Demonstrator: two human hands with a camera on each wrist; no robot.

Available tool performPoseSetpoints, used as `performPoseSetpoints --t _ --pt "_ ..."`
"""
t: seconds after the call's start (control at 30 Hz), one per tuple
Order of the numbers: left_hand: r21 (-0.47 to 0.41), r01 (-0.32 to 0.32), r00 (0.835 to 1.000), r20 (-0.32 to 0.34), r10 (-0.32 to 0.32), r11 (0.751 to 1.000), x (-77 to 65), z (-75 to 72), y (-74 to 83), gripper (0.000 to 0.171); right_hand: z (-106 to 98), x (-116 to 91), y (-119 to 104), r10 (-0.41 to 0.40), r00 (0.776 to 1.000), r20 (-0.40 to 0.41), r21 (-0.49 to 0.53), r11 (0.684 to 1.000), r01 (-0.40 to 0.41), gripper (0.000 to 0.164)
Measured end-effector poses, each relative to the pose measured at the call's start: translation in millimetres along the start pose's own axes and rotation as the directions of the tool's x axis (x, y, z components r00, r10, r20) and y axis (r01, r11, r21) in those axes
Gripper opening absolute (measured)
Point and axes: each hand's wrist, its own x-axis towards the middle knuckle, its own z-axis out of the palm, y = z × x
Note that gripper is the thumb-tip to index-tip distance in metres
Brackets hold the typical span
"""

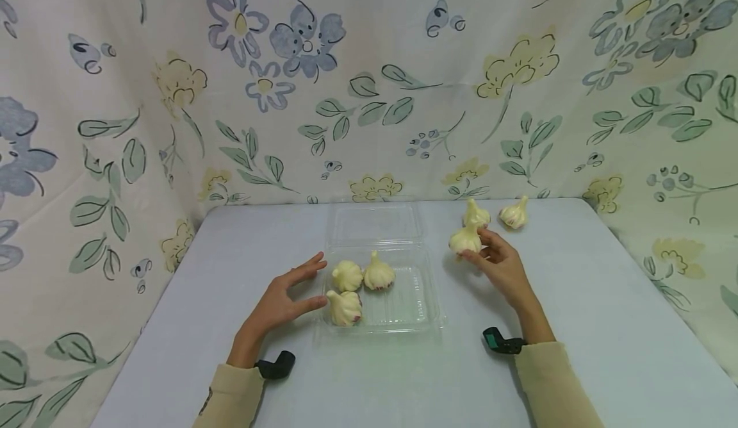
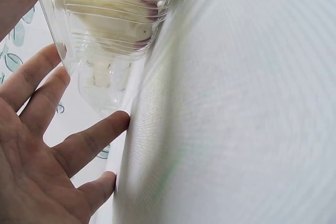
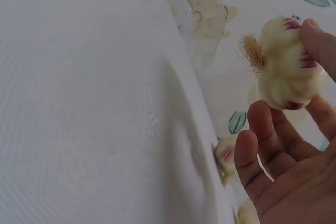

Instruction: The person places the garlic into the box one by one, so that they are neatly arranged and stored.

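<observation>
Right hand [image 1: 503, 271]: pinching a garlic bulb [image 1: 464, 241] between thumb and fingertips.
Held bulb: hovering above the white table [image 1: 380, 383], showing purple streaks and a root tuft to the right wrist camera.
Left hand [image 1: 282, 300]: spreading its fingers wide beside the left edge of a clear container [image 1: 406, 300]; whether they are pressing on it, I cannot tell.
Three bulbs [image 1: 378, 274]: clustering in the container's left part, two sitting side by side, one in front.
Lid [image 1: 375, 224]: standing open behind the base.
Loose bulbs [image 1: 514, 215]: two, resting near the table's far edge, right of the lid.
Beige sleeves [image 1: 556, 383]: covering both forearms, leaving the hands bare.
Floral cloth [image 1: 369, 50]: hanging behind the table.
</observation>
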Motion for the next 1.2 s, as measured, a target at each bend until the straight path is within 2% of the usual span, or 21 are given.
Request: performPoseSetpoints --t 0.3,0.7,1.03,1.2 --pt "0.009 0.007 1.0 -0.001 -0.007 1.0 0.6 0.1 -0.1 0.071 11.5 -0.4 -8.9 0.003 1.0 0.024 0.023 1.0 -0.003 0.054" --pt "-0.007 -0.001 1.0 0.004 0.001 1.0 -0.2 -0.7 0.2 0.07 21.4 -0.7 -9.2 -0.093 0.995 0.04 0.054 0.994 0.091 0.051" --pt "0.002 -0.001 1.0 0.004 0.001 1.0 -0.4 -0.6 -0.2 0.07 29.2 -2.2 -19.5 -0.123 0.99 0.07 0.077 0.99 0.118 0.049" --pt "0.001 -0.006 1.0 0.003 0.006 1.0 -0.3 -0.9 0.4 0.07 32.2 -2.9 -24.4 -0.129 0.988 0.082 0.041 0.991 0.126 0.048"
